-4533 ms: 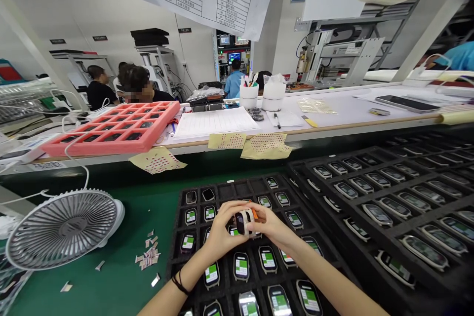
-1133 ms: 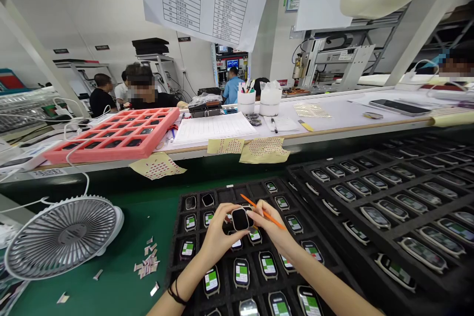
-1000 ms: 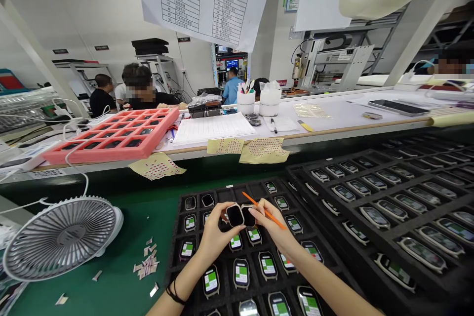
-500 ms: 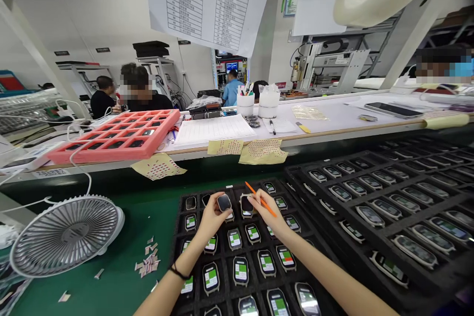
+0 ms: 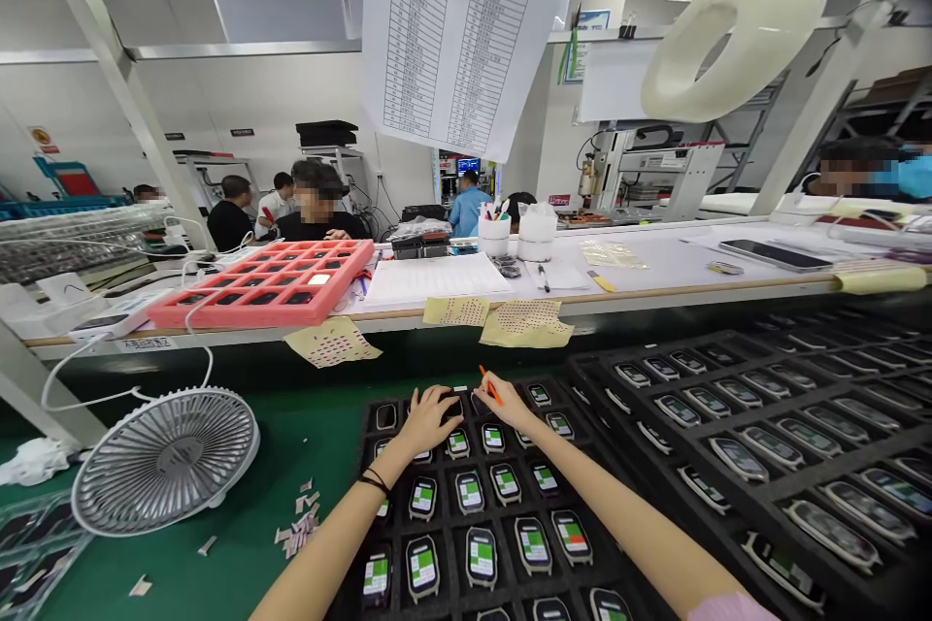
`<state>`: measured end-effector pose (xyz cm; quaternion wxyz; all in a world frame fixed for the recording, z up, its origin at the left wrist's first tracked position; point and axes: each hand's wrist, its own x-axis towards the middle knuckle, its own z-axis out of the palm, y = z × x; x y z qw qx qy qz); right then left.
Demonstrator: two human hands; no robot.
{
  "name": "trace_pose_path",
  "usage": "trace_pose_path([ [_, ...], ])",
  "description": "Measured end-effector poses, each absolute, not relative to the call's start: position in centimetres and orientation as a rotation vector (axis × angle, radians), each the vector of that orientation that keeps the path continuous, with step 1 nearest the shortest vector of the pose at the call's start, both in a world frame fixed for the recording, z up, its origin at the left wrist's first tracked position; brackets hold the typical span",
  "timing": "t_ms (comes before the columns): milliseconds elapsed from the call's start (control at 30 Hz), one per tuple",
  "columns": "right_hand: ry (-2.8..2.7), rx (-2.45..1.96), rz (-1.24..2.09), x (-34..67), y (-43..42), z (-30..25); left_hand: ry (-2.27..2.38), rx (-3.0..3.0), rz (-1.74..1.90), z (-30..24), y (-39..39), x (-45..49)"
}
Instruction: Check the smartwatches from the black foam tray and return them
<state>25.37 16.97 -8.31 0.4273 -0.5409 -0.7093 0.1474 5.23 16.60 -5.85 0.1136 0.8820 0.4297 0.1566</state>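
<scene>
A black foam tray [image 5: 369, 427] on the green mat holds several watches [image 5: 481, 555] with green and white stickers on their screens. My left hand [image 5: 428, 419] reaches to the tray's far row, fingers curled down over a dark-screened watch [image 5: 452, 406] at a slot there. My right hand [image 5: 504, 400] is just to its right over the same row, pinching a thin orange stick [image 5: 490, 387] that points up and left. A black hair band circles my left wrist.
More black trays [image 5: 764, 408] of watches fill the right side. A white desk fan [image 5: 164, 461] and paper scraps [image 5: 298, 529] lie to the left. On the raised shelf are a pink tray [image 5: 269, 281], papers, white cups [image 5: 495, 235] and a phone [image 5: 772, 254]. People work behind it.
Both hands moved away from me to the tray's far row. The watch held up in my left hand came down to a slot there. My view tilted upward.
</scene>
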Motion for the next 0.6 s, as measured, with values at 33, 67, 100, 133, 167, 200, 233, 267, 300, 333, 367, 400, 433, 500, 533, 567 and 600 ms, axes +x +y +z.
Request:
trace_pose_path([
  [33,-1.773,-1.4,0.323,25.8,16.9,-8.1,1.287,2.604,0.42,-5.5,16.2,4.8],
  [67,-1.764,-1.458,0.274,26.3,16.8,-7.7,1.328,2.614,0.383,-5.1,15.9,4.3],
  [100,-1.746,-1.524,0.222,27.1,16.6,-7.4,1.386,2.615,0.346,-4.6,15.4,3.6],
  [133,-1.723,-1.597,0.173,28.0,16.4,-7.1,1.464,2.605,0.307,-4.2,15.0,2.9],
  [167,-1.7,-1.671,0.131,28.9,16.1,-6.9,1.561,2.582,0.263,-3.8,14.6,2.1],
  [200,-1.679,-1.746,0.095,29.9,15.9,-6.7,1.667,2.549,0.215,-3.5,14.2,1.3],
  [233,-1.667,-1.818,0.067,30.8,15.6,-6.7,1.764,2.511,0.163,-3.2,13.8,0.5],
  [267,-1.659,-1.884,0.046,31.6,15.3,-6.8,1.846,2.472,0.109,-3.1,13.4,-0.2],
  [300,-1.655,-1.944,0.031,32.2,15.1,-7.0,1.908,2.436,0.059,-3.1,13.0,-0.7],
  [333,-1.655,-1.996,0.024,32.7,14.9,-7.3,1.95,2.405,0.017,-3.1,12.7,-1.1],
  [367,-1.658,-2.037,0.022,33.0,14.8,-7.6,1.973,2.381,-0.015,-3.2,12.3,-1.4],
  [400,-1.664,-2.069,0.025,33.2,14.8,-7.9,1.984,2.36,-0.038,-3.3,12.0,-1.5],
  [433,-1.673,-2.089,0.034,33.3,14.8,-8.1,1.984,2.342,-0.05,-3.4,11.8,-1.5],
  [500,-1.691,-2.106,0.065,33.4,15.0,-8.5,1.957,2.303,-0.058,-3.7,11.6,-1.5],
  [533,-1.699,-2.105,0.087,33.6,15.1,-8.6,1.935,2.279,-0.057,-3.7,11.6,-1.6],
  [567,-1.705,-2.099,0.114,33.7,15.3,-8.6,1.911,2.254,-0.053,-3.8,11.7,-1.7],
  [600,-1.712,-2.09,0.144,33.9,15.4,-8.7,1.888,2.228,-0.047,-3.8,11.8,-1.9],
])
